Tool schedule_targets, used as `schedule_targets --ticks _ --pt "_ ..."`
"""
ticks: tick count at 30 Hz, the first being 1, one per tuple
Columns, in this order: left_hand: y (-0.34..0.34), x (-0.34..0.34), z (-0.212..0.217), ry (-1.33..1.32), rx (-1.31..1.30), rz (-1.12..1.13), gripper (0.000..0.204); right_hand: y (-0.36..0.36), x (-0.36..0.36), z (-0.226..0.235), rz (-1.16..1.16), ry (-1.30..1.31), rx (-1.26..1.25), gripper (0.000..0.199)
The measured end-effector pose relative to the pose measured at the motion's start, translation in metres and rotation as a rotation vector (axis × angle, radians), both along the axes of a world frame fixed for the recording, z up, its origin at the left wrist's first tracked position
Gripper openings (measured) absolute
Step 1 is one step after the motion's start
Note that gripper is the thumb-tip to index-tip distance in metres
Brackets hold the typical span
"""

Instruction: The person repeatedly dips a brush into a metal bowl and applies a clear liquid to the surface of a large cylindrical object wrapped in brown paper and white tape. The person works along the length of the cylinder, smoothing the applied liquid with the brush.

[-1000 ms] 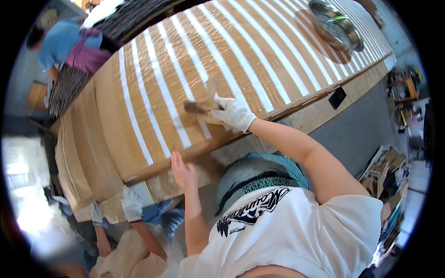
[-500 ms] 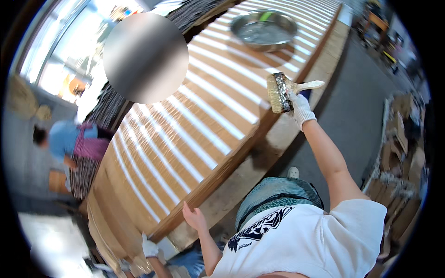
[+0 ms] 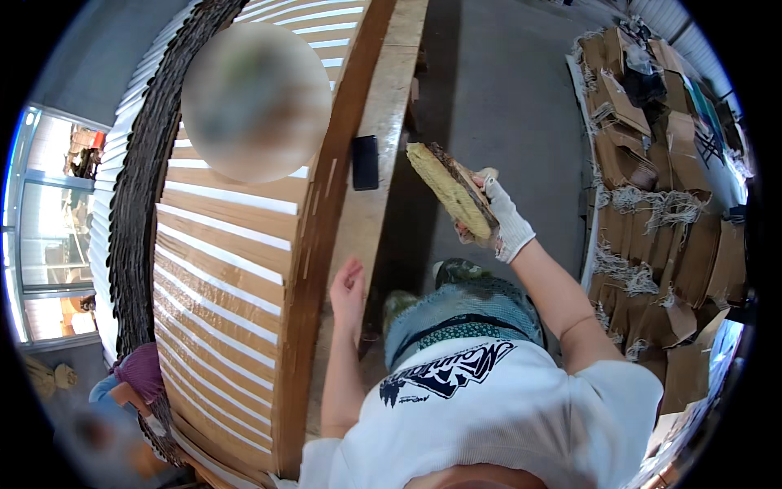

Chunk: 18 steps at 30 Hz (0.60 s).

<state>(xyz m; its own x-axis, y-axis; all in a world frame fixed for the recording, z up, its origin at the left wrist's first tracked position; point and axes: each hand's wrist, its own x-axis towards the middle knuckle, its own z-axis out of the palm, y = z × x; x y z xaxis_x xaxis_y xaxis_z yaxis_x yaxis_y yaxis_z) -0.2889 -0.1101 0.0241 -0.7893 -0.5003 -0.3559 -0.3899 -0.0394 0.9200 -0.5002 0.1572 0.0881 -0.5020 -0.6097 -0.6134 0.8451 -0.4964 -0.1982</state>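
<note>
My right hand (image 3: 508, 222), in a white glove that leaves the fingertips bare, grips a wide brush (image 3: 450, 189) over the grey floor. Its pale yellow bristles face up and to the left, with a dark, crusted band behind them. My left hand (image 3: 349, 292) is bare and empty, fingers loosely stretched out above a wooden ledge (image 3: 352, 232). Beside that ledge runs a long stack of brown sheets (image 3: 295, 359), its top striped in white and partly shiny as if wet. A black phone (image 3: 365, 163) lies on the ledge, ahead of my left hand.
Dark, ragged-edged stacked sheets (image 3: 134, 220) run along the far left of the striped stack. A person in a purple garment (image 3: 140, 371) is at the lower left. Flattened cardboard (image 3: 652, 236) with white string is piled on the right, across the grey floor (image 3: 497, 90).
My view has swung right along the stack, and the metal bowl is no longer visible. The brush has tilted so its bristles show more. The phone and cardboard pile now show more fully.
</note>
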Motion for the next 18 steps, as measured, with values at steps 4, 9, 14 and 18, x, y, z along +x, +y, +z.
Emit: schedule_targets --ticks 4,9,14,18 --pt "0.0 -0.058 -0.01 0.025 0.045 -0.05 0.041 0.028 -0.031 0.007 0.033 -0.018 -0.123 0.049" --pt "-0.017 -0.133 0.003 -0.035 0.079 -0.019 0.04 0.017 -0.079 0.031 -0.08 -0.004 0.01 0.04" --pt "-0.045 -0.224 -0.007 0.003 0.134 0.108 0.038 0.001 -0.159 0.028 -0.046 0.075 0.067 0.047" --pt "-0.052 -0.354 -0.043 0.08 0.219 0.151 0.035 -0.037 -0.266 0.031 -0.041 0.226 0.138 0.054"
